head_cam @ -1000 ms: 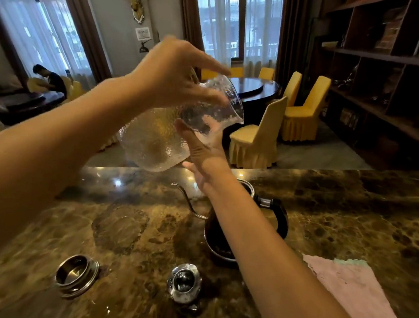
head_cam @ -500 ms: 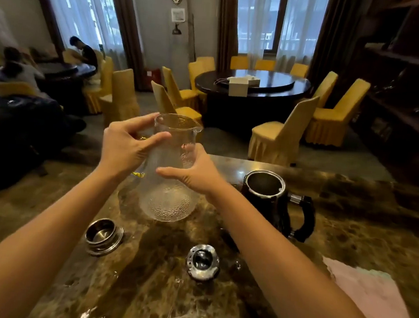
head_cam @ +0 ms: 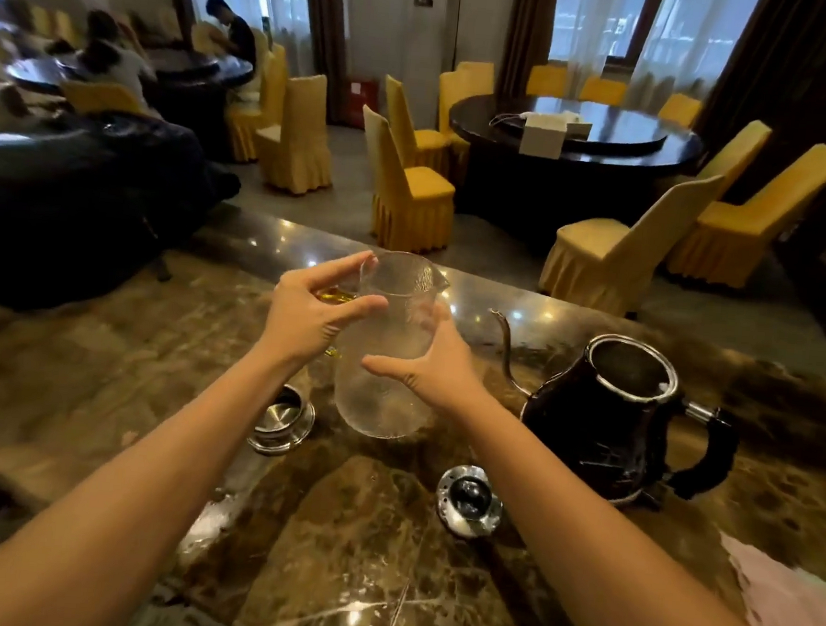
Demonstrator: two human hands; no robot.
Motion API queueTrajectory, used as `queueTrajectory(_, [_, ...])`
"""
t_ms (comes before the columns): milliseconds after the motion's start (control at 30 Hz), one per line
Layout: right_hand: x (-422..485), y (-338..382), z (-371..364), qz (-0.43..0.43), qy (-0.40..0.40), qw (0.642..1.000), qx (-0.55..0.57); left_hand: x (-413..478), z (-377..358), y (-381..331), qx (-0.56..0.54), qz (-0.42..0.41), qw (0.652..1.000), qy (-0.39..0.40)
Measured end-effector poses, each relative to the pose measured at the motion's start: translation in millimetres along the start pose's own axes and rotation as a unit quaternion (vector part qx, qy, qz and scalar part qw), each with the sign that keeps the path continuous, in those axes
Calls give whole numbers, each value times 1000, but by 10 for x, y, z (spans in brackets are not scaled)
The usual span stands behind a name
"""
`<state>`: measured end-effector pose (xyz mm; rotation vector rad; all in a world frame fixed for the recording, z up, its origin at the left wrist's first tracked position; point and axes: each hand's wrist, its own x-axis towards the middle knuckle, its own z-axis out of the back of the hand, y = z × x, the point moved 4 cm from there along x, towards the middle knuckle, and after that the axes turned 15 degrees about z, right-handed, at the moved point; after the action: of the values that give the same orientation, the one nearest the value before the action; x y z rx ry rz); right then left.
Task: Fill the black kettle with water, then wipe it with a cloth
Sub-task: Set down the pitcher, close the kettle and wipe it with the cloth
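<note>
Kettle (head_cam: 606,419), black with a thin gooseneck spout (head_cam: 504,343), is standing lidless on the marble counter (head_cam: 377,584), just to the right of the person's hands, its handle (head_cam: 710,463) pointing right and its steel rim open to the ceiling.

Between the hands a clear textured glass pitcher (head_cam: 387,350) is standing upright, its base low over the counter or resting on it; I cannot tell which. The left hand (head_cam: 311,314) is gripping the pitcher near the rim, fingers curled round the handle side, thumb across the front. The right hand (head_cam: 434,364) is pressing its open palm and spread fingers against the pitcher's right wall, steadying rather than clenching.

Moving outward, a round steel lid (head_cam: 284,419) is lying upturned just left of the pitcher's base, partly behind the left forearm. A second steel lid with a dark knob (head_cam: 469,500) is sitting near the counter's middle, between the forearms and well short of the kettle. A pink cloth (head_cam: 794,610) is lying at the lower right, running off the picture's edge.

The counter's far edge is running close behind the pitcher and spout. Bare marble is lying open toward the near side. Beyond the edge, yellow-covered chairs (head_cam: 412,183) are ringing a dark round table (head_cam: 576,137).
</note>
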<state>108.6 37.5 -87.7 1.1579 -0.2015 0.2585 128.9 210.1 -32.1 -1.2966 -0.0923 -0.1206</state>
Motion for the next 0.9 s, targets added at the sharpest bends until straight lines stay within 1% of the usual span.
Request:
queueTrajectory(233, [178,-54,-247,-14,-48,999,-13,308,149,139,-9,7,998,56])
queueTrajectory(500, [518,-43,-536,-35,-120,990,-61,765,354,273,-23,10,993,112])
queueTrajectory(700, [686,-84,-759,-46,-142,985,-83,1017,493,461,-45,28,986,155])
queueTrajectory(900, [806,-136,-853,-59,-140,983,-100,1130,560,546,-63,28,984,164])
